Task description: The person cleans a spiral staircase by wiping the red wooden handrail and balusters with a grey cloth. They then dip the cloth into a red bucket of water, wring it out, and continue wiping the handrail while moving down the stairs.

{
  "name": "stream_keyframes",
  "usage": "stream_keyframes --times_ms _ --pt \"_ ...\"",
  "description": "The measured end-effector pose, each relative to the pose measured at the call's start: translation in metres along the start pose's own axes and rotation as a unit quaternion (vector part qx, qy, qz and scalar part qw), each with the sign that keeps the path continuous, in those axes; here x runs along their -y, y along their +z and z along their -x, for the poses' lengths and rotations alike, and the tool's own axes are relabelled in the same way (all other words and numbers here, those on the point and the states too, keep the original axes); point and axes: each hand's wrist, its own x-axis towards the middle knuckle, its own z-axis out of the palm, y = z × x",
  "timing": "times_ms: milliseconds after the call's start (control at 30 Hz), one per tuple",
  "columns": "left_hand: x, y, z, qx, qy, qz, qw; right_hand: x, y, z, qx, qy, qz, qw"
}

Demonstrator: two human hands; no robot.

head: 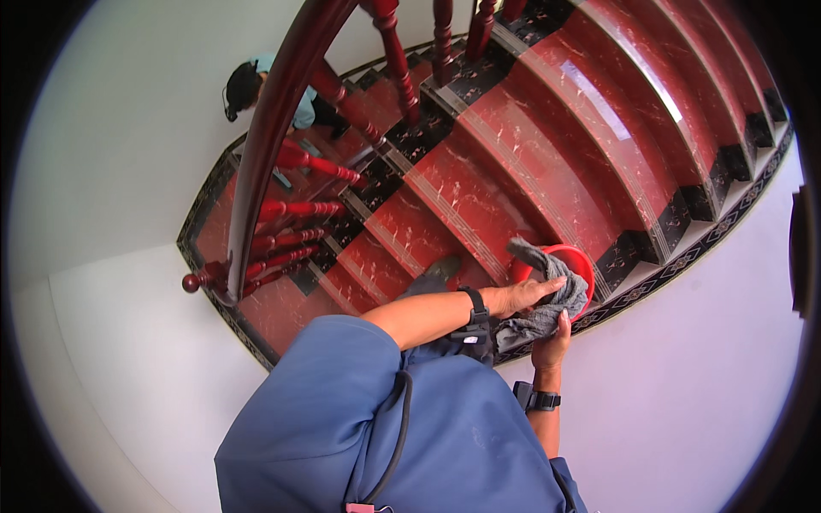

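My left hand [523,296] grips a twisted grey cloth [557,272], its thumb lying across the folds. From the lower side my right hand [553,346] holds the same cloth, thumb pointing up along it. The cloth is bunched over the mouth of a red bucket [587,276] on a stair tread by the wall, and one end sticks out past the rim. The bucket's inside is mostly hidden by cloth and hands. My shoe [444,268] rests on a red stone step [442,173] close to the bucket.
A dark red wooden handrail [256,160] curves along the left above turned balusters [397,58]. Beyond it, another person [242,90] bends over the lower steps. A black patterned skirting [680,263] edges the white wall [673,385]. More steps rise to the upper right.
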Motion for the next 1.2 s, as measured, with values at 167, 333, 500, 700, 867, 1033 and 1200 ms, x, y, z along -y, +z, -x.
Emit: stream_keyframes --times_ms 167,333,500,700,867,1033,1200 --pt "0.006 -0.028 0.024 -0.111 0.210 -0.104 0.966 -0.025 0.012 -0.019 0.024 0.026 0.089 0.995" --pt "0.003 -0.050 0.044 -0.254 0.246 -0.209 0.912 -0.046 0.060 -0.025 -0.024 -0.056 0.153 0.986" --pt "0.024 -0.084 0.063 -0.310 0.314 -0.343 0.829 -0.087 0.037 -0.047 -0.019 -0.107 0.352 0.930" --pt "0.070 -0.124 0.095 -0.268 0.374 -0.250 0.852 -0.144 0.026 -0.036 0.101 -0.138 0.179 0.969" --pt "0.106 -0.142 0.160 -0.279 0.336 -0.186 0.880 -0.174 0.046 0.009 0.103 -0.126 0.176 0.971" --pt "0.149 -0.131 0.226 -0.224 0.391 -0.109 0.886 -0.191 0.075 0.060 0.156 -0.102 0.119 0.975" --pt "0.175 -0.159 0.263 -0.411 0.365 -0.288 0.784 -0.208 0.126 0.090 0.156 -0.183 0.198 0.950"
